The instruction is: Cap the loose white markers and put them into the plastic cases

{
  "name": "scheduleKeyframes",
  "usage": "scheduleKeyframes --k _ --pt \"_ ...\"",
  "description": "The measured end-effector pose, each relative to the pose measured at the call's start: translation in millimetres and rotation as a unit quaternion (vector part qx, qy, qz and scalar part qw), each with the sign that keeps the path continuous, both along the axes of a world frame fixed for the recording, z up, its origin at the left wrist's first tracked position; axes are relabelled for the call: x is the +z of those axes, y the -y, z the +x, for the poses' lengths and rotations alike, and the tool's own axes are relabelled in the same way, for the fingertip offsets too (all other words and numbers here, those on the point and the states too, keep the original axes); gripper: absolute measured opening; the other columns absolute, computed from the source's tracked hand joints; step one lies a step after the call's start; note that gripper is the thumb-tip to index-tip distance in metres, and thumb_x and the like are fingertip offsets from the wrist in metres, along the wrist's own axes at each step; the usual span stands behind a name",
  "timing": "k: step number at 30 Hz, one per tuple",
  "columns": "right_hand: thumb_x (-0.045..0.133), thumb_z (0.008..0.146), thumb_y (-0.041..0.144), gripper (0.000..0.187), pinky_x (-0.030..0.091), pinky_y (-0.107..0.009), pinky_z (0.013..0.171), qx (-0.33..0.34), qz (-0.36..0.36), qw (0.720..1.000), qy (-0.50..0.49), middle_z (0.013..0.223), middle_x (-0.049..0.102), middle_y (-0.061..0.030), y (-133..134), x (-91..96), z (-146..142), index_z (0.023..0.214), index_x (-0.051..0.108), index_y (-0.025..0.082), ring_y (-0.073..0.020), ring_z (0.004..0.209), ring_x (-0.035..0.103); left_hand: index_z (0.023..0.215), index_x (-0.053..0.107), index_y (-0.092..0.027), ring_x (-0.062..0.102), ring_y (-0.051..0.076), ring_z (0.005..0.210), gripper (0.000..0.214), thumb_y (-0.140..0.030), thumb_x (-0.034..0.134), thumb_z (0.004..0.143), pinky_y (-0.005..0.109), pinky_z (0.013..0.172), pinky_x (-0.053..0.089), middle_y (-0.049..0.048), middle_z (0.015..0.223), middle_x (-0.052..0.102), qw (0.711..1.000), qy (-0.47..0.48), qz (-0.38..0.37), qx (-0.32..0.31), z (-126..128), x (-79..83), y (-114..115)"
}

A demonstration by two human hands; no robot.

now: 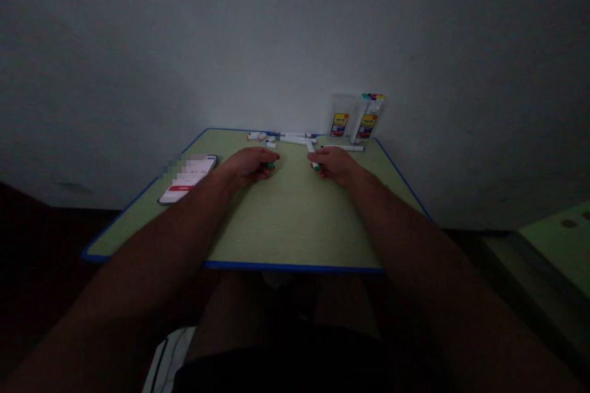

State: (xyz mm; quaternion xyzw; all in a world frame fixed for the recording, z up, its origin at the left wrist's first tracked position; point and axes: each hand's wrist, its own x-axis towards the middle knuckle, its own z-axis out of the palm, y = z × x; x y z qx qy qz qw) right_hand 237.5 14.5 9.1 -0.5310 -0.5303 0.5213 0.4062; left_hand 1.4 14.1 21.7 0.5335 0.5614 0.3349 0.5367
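My left hand (251, 164) rests on the green desk (286, 221), fingers curled round a small green marker cap (271, 166) that pokes out at its fingertips. My right hand (335, 164) lies a little to the right, closed on a white marker with a green end (314, 161) that sticks up and left from the fingers. The two hands are a short gap apart. Behind them, several loose white markers and caps (286, 137) lie along the desk's far edge, and one long white marker (343, 148) lies just beyond my right hand.
A phone (188, 178) with a lit screen lies at the desk's left side. Two clear marker packs (357, 115) lean on the white wall at the back right. The desk has a blue rim (290, 267). Another green desk (560, 239) stands at the right.
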Motion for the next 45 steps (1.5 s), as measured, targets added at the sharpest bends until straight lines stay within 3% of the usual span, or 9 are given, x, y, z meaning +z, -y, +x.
scheduleKeyframes --k 7,11,17,27,45 --pt "0.072 0.089 0.02 0.02 0.041 -0.021 0.04 -0.012 -0.001 1.0 0.006 0.064 0.062 0.0011 2.1 -0.8 -1.5 0.075 0.058 0.016 -0.007 0.044 0.047 0.093 0.066 -0.017 0.064 0.012 0.065 0.008 -0.014 0.064 0.086 0.029 0.069 0.058 0.0049 0.078 0.069 0.999 0.031 -0.027 0.007 5.6 -1.0 3.6" --pt "0.074 0.087 0.023 0.02 0.041 -0.02 0.04 -0.007 0.002 1.0 0.017 0.064 0.063 0.0011 1.5 -2.7 -0.9 0.076 0.059 0.016 -0.0067 0.044 0.047 0.093 0.066 -0.016 0.067 0.014 0.068 0.017 -0.005 0.062 0.081 0.034 0.076 0.061 0.0052 0.078 0.069 0.997 0.076 -0.022 0.007 4.9 -2.5 2.7" --pt "0.075 0.086 0.023 0.02 0.041 -0.02 0.04 0.003 0.003 1.0 0.015 0.064 0.064 0.0006 1.1 -4.2 -1.5 0.077 0.059 0.016 -0.0071 0.045 0.048 0.098 0.07 -0.018 0.068 0.015 0.076 0.022 -0.005 0.062 0.081 0.036 0.082 0.062 0.0071 0.087 0.071 0.998 0.059 -0.019 0.009 4.3 -4.8 0.5" --pt "0.071 0.09 0.02 0.02 0.041 -0.019 0.039 0.003 -0.004 1.0 0.013 0.059 0.058 0.0035 6.7 0.3 -5.4 0.075 0.058 0.016 -0.0066 0.043 0.048 0.088 0.063 -0.015 0.065 0.013 0.057 0.022 0.004 0.058 0.077 0.024 0.054 0.059 0.0068 0.072 0.068 0.99 0.137 -0.024 0.024 5.8 -3.5 3.4" --pt "0.071 0.089 0.021 0.018 0.042 -0.018 0.039 0.004 -0.002 1.0 0.015 0.062 0.06 0.0026 5.2 -2.1 -4.4 0.078 0.058 0.015 -0.0063 0.044 0.048 0.089 0.065 -0.012 0.066 0.014 0.056 0.017 0.001 0.062 0.079 0.025 0.056 0.059 0.0085 0.072 0.069 0.99 0.138 -0.025 0.027 8.5 -3.4 6.0"
